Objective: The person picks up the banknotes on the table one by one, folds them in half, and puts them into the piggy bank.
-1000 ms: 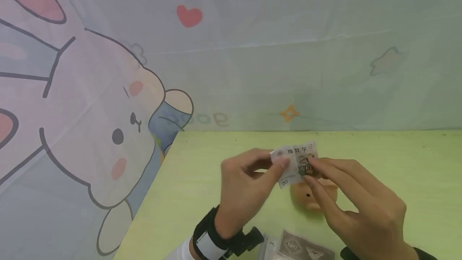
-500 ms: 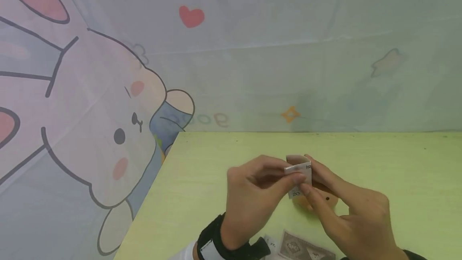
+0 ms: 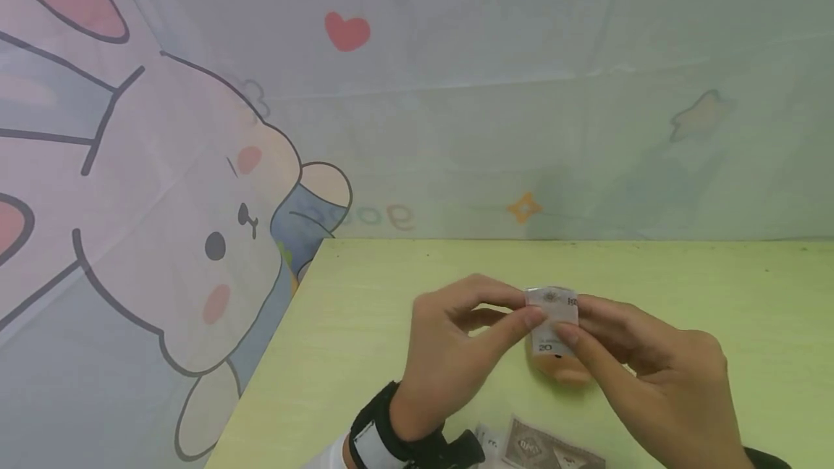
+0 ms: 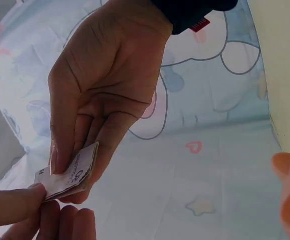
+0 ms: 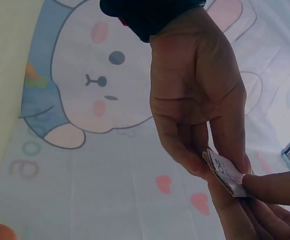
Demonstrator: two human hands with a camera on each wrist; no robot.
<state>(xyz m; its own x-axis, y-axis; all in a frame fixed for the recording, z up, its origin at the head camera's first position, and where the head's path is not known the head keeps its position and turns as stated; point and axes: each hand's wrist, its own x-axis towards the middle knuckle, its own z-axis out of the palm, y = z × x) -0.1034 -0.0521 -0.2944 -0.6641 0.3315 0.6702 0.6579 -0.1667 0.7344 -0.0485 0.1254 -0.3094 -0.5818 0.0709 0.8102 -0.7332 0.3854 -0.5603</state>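
A small folded banknote [image 3: 551, 342], white with a printed "20", is held upright between my two hands above the table [image 3: 365, 324]. My left hand [image 3: 449, 360] pinches its left edge, thumb on the near face. At its right edge my right hand [image 3: 671, 375] pinches it the same way, fingers behind. Folded layers of the banknote [image 4: 67, 175] show along its edge in the left wrist view, where my right hand [image 4: 107, 75] fills the upper part. Behind and below it sits an orange toy animal [image 3: 563, 373] with a black dot eye, partly covered by the note.
Several more notes lie at the table's front edge: a brown one [image 3: 547, 447] beside a whitish one [image 3: 489, 444]. A cloth backdrop [image 3: 456, 129] printed with a rabbit, hearts and stars hangs behind and to the left of the table.
The banknote was spread wide with its picture showing, then folded over on itself. Now only a narrower half faces me, and both thumbs rest on it. The notes in front stay put.
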